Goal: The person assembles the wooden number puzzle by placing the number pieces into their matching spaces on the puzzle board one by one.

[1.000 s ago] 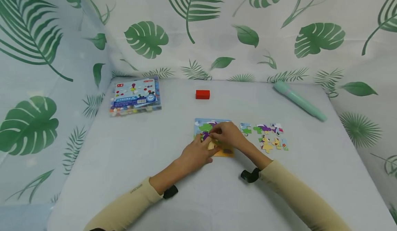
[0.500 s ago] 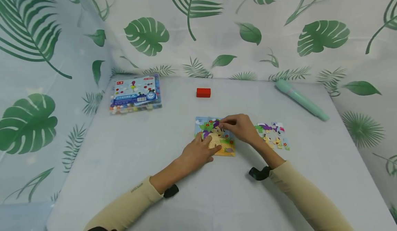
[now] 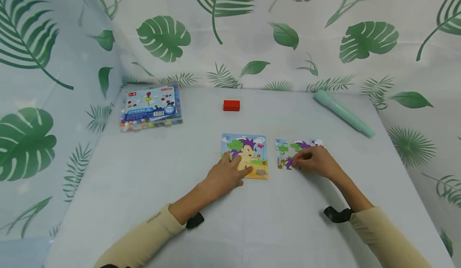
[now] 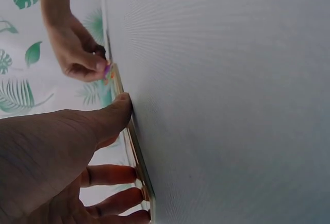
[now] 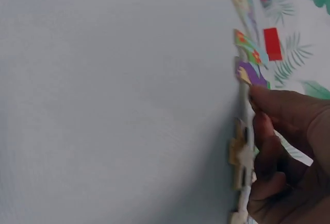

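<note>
In the head view, my left hand (image 3: 224, 178) rests with fingers spread on the lower left of a square hedgehog picture board (image 3: 260, 165). The left wrist view has its thumb (image 4: 117, 112) along the board's near edge and the other fingers over the top. Right of the board, my right hand (image 3: 317, 163) pinches a puzzle piece (image 3: 282, 163) with purple spikes and red flowers by its right side. In the right wrist view this puzzle piece (image 5: 251, 74) sticks out past the thumb and fingertip, close over the table. Behind it lie several loose puzzle pieces (image 3: 282, 145), some hidden by that hand.
A clear plastic box (image 3: 151, 107) of colourful beads with a printed label stands at the back left. A red block (image 3: 231, 105) sits behind the board. A mint-green tube-shaped object (image 3: 343, 114) lies at the back right. Leaf-patterned cloth walls (image 3: 237, 28) rise behind the table.
My right hand has moved from over the picture board to the loose pieces on the right, carrying the flowered piece with it. My left hand has stayed on the board.
</note>
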{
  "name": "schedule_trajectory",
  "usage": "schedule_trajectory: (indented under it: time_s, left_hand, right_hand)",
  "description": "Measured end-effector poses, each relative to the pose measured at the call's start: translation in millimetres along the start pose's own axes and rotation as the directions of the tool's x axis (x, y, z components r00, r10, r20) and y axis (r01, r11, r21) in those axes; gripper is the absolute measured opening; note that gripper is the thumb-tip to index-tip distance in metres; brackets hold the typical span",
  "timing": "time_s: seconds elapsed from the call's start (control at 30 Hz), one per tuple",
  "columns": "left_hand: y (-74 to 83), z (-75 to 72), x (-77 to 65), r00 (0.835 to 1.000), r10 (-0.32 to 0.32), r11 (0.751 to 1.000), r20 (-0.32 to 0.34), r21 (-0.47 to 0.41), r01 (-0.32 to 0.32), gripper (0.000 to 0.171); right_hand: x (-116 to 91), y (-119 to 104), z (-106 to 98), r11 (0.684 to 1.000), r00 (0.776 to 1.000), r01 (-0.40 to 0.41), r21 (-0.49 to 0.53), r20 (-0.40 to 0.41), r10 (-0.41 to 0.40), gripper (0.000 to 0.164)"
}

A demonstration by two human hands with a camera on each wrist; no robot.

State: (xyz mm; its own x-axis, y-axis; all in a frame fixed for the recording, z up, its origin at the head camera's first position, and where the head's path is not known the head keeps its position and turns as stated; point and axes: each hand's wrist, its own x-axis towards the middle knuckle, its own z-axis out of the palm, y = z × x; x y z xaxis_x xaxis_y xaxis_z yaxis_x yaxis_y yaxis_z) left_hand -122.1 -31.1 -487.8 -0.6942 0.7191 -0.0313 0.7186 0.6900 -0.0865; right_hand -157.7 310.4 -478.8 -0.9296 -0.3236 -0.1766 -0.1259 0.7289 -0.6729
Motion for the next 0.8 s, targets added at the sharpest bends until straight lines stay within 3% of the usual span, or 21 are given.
schedule_trajectory:
  time_s: [0.13, 0.33, 0.6, 0.8]
  left_hand:
    - [1.5, 1.5, 0.2, 1.000, 0.006, 1.000, -0.005, 0.005, -0.006, 0.053]
    - [0.2, 0.5, 0.1, 1.000, -0.011, 1.000, 0.012, 0.003, 0.011, 0.053]
    - [-0.5, 0.5, -0.9, 1.000, -0.007, 1.000, -0.002, 0.011, 0.007, 0.053]
    - [-1.6, 1.0, -1.2, 1.000, 0.003, 1.000, -0.025, 0.028, -0.002, 0.052]
  right_hand:
    - [-1.2, -2.4, 10.3, 0.994, 0.997, -0.013, -0.104, -0.074, 0.005, 0.006]
    - [-2.1, -4.5, 19.8, 0.974, 0.985, 0.043, -0.224, -0.156, -0.080, 0.010]
    - [-4.1, -4.8, 26.1, 0.967, 0.970, 0.105, -0.232, -0.192, -0.152, 0.015]
    - [-1.8, -7.9, 23.7, 0.960, 0.971, 0.115, -0.254, -0.174, -0.162, 0.017]
